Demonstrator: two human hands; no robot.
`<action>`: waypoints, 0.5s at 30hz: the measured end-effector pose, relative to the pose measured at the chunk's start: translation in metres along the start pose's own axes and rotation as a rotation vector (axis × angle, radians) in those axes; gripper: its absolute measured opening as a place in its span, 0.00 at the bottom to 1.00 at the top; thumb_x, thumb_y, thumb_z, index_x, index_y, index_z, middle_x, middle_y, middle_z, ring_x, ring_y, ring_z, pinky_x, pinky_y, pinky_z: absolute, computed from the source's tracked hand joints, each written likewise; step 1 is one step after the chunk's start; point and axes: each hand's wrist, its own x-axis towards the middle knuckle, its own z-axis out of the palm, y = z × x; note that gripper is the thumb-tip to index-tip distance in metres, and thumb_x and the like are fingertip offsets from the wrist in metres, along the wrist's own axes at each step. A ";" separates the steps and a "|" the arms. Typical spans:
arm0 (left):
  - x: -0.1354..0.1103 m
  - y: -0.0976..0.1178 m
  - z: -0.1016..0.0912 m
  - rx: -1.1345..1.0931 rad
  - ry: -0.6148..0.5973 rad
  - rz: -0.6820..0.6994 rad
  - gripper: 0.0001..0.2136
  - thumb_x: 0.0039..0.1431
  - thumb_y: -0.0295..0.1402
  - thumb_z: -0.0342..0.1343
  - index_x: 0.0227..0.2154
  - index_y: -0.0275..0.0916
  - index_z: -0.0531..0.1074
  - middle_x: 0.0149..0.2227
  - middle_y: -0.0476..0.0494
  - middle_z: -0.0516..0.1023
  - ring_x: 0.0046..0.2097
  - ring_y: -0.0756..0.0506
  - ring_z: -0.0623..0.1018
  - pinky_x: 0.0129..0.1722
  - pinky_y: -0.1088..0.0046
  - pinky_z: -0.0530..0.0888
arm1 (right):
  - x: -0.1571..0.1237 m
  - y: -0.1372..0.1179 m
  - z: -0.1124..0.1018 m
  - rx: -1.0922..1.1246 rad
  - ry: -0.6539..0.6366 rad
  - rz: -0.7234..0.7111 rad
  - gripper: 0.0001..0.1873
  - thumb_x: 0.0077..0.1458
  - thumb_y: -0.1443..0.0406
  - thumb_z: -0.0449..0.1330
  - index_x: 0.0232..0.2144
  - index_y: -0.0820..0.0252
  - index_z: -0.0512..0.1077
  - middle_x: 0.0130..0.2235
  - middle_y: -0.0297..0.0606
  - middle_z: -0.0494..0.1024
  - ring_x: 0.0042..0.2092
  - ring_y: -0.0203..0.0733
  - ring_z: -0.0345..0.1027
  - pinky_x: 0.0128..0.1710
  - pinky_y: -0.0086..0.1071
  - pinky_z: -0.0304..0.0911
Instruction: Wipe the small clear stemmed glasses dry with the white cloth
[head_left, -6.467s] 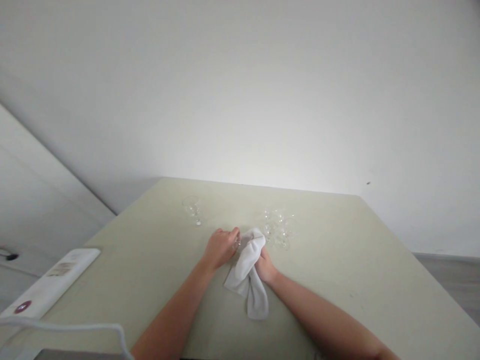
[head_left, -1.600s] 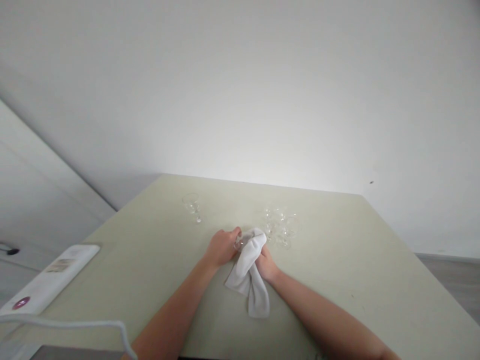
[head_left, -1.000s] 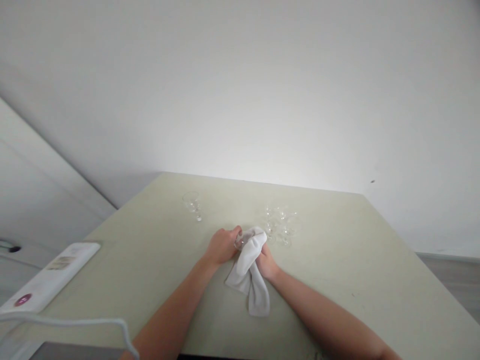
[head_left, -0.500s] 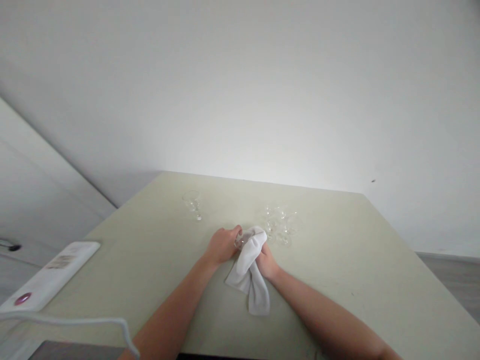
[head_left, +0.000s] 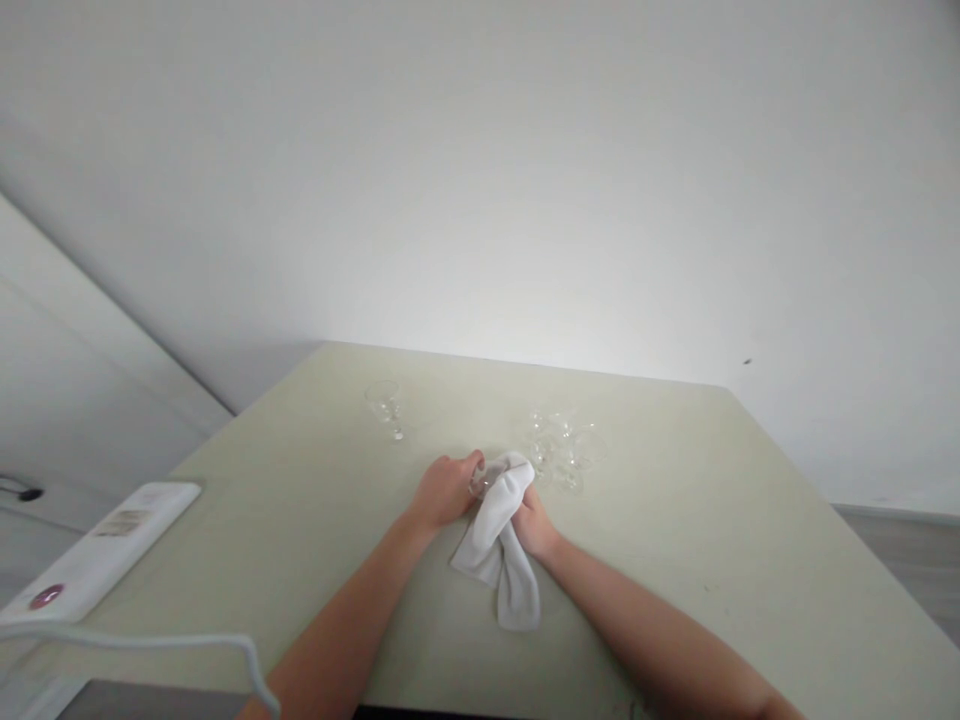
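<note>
My left hand [head_left: 444, 490] is curled around a small clear stemmed glass [head_left: 480, 481] held just above the pale green table [head_left: 300, 500]. My right hand [head_left: 534, 525] grips a white cloth [head_left: 501, 540], and its bunched upper end is pressed into or against the glass; the rest of the cloth hangs down onto the table. Most of the right hand's fingers are hidden by the cloth. A group of several clear stemmed glasses [head_left: 559, 448] stands just beyond my right hand. One more clear glass [head_left: 384, 404] stands alone at the far left.
A white flat box with a label and a purple mark [head_left: 97, 550] lies off the table's left edge. A white cable [head_left: 150, 645] loops across the lower left corner. A plain white wall stands behind the table; grey floor shows at the right [head_left: 900, 550].
Hardly anything differs. Both hands stay together on the glass and cloth, with only slight shifts of the cloth and of the camera's view.
</note>
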 end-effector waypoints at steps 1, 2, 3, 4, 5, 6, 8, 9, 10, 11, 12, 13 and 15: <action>0.000 0.000 -0.001 -0.003 -0.003 -0.002 0.09 0.60 0.35 0.50 0.42 0.42 0.69 0.31 0.42 0.78 0.36 0.41 0.78 0.37 0.70 0.68 | 0.000 0.001 0.000 0.002 -0.003 0.001 0.10 0.49 0.62 0.60 0.35 0.58 0.74 0.33 0.33 0.79 0.37 0.41 0.71 0.38 0.32 0.70; 0.000 0.000 -0.001 -0.005 -0.005 -0.003 0.09 0.60 0.35 0.50 0.42 0.42 0.69 0.31 0.42 0.79 0.36 0.41 0.78 0.37 0.70 0.68 | 0.001 0.001 -0.001 0.004 -0.005 0.002 0.10 0.50 0.62 0.60 0.35 0.57 0.74 0.34 0.33 0.79 0.37 0.41 0.71 0.39 0.32 0.70; 0.000 0.000 -0.001 -0.006 -0.005 0.000 0.09 0.60 0.35 0.50 0.42 0.42 0.69 0.31 0.42 0.79 0.36 0.41 0.78 0.38 0.70 0.68 | 0.001 0.002 -0.001 0.005 -0.007 0.000 0.10 0.50 0.62 0.59 0.36 0.57 0.74 0.34 0.33 0.79 0.37 0.41 0.71 0.39 0.33 0.70; 0.000 0.000 -0.001 -0.006 -0.004 0.004 0.09 0.60 0.35 0.49 0.42 0.42 0.69 0.31 0.42 0.79 0.36 0.41 0.78 0.38 0.70 0.68 | 0.001 0.003 -0.001 0.008 -0.011 -0.003 0.10 0.50 0.62 0.59 0.36 0.57 0.74 0.34 0.33 0.79 0.38 0.41 0.72 0.39 0.33 0.70; 0.000 0.000 -0.001 -0.007 -0.003 0.008 0.09 0.60 0.35 0.49 0.42 0.42 0.69 0.31 0.42 0.79 0.36 0.41 0.78 0.37 0.70 0.68 | 0.001 0.003 -0.002 0.011 -0.014 -0.007 0.10 0.50 0.62 0.59 0.36 0.57 0.74 0.34 0.33 0.79 0.38 0.41 0.72 0.40 0.33 0.70; 0.000 -0.001 0.000 -0.006 -0.002 0.012 0.09 0.60 0.35 0.49 0.42 0.42 0.68 0.31 0.42 0.79 0.36 0.42 0.78 0.37 0.70 0.68 | 0.001 0.004 -0.002 0.015 -0.016 -0.010 0.11 0.50 0.62 0.60 0.37 0.57 0.74 0.35 0.33 0.79 0.38 0.41 0.72 0.40 0.33 0.69; 0.000 -0.002 0.001 -0.001 0.000 0.015 0.09 0.60 0.35 0.49 0.42 0.42 0.68 0.31 0.42 0.79 0.36 0.42 0.78 0.37 0.70 0.68 | 0.001 0.005 -0.002 0.023 -0.021 -0.009 0.11 0.49 0.63 0.60 0.37 0.58 0.74 0.35 0.33 0.79 0.37 0.40 0.72 0.40 0.32 0.69; 0.000 -0.002 0.002 0.002 0.002 0.017 0.09 0.60 0.35 0.50 0.42 0.42 0.68 0.31 0.43 0.79 0.36 0.42 0.78 0.36 0.70 0.68 | 0.001 0.006 -0.002 0.025 -0.024 -0.004 0.11 0.50 0.63 0.59 0.37 0.58 0.74 0.35 0.33 0.79 0.37 0.40 0.72 0.39 0.31 0.69; 0.001 -0.002 0.003 0.004 0.005 0.018 0.09 0.60 0.35 0.50 0.42 0.42 0.68 0.31 0.43 0.79 0.36 0.41 0.78 0.36 0.70 0.68 | 0.001 0.007 -0.002 0.024 -0.028 0.002 0.11 0.50 0.62 0.59 0.37 0.58 0.74 0.35 0.33 0.79 0.37 0.39 0.71 0.39 0.31 0.69; 0.001 -0.003 0.003 0.006 0.006 0.018 0.09 0.60 0.35 0.50 0.42 0.42 0.68 0.31 0.42 0.79 0.36 0.41 0.78 0.36 0.70 0.68 | 0.001 0.007 -0.002 0.022 -0.030 0.008 0.12 0.50 0.62 0.59 0.38 0.58 0.74 0.35 0.33 0.79 0.37 0.39 0.71 0.38 0.31 0.69; 0.001 -0.003 0.003 0.006 0.005 0.019 0.09 0.59 0.35 0.50 0.42 0.42 0.68 0.31 0.42 0.79 0.36 0.41 0.78 0.35 0.70 0.68 | 0.001 0.008 -0.002 0.017 -0.031 0.011 0.12 0.50 0.62 0.59 0.38 0.58 0.74 0.35 0.34 0.79 0.37 0.39 0.71 0.38 0.31 0.68; 0.001 -0.002 0.003 0.004 0.000 0.018 0.10 0.59 0.35 0.50 0.43 0.42 0.68 0.31 0.42 0.79 0.36 0.41 0.78 0.35 0.70 0.68 | 0.002 0.009 -0.003 0.011 -0.030 0.012 0.12 0.50 0.62 0.59 0.38 0.58 0.74 0.36 0.34 0.79 0.38 0.40 0.71 0.39 0.31 0.69; 0.000 -0.001 0.001 0.000 -0.015 0.005 0.10 0.59 0.35 0.50 0.43 0.42 0.68 0.31 0.42 0.79 0.36 0.41 0.78 0.36 0.70 0.68 | 0.002 0.009 -0.003 0.002 -0.024 0.006 0.12 0.50 0.62 0.59 0.38 0.58 0.74 0.38 0.35 0.80 0.39 0.41 0.71 0.40 0.32 0.69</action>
